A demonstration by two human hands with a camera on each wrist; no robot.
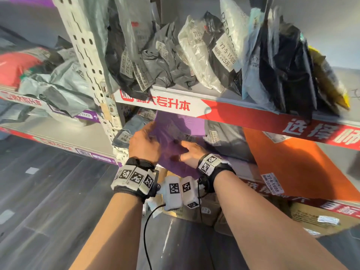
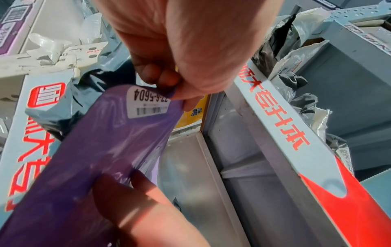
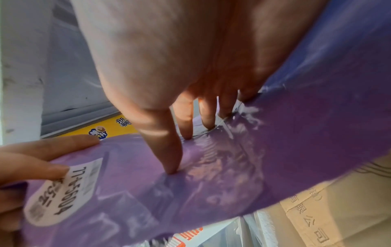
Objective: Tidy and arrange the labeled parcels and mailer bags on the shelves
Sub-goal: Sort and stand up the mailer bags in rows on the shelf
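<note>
My left hand (image 1: 143,142) pinched the purple mailer (image 1: 176,133) near its label (image 2: 148,102); right hand (image 1: 188,152) pressed flat-fingered (best slid in label outward) beside the orange mailer (image 1: 292,162).

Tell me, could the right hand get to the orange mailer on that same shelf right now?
Probably, but not freely: the right hand is spread on the purple mailer, which the left hand pinches by its corner. The orange mailer lies uncovered just to the right, with nothing between them.
</note>
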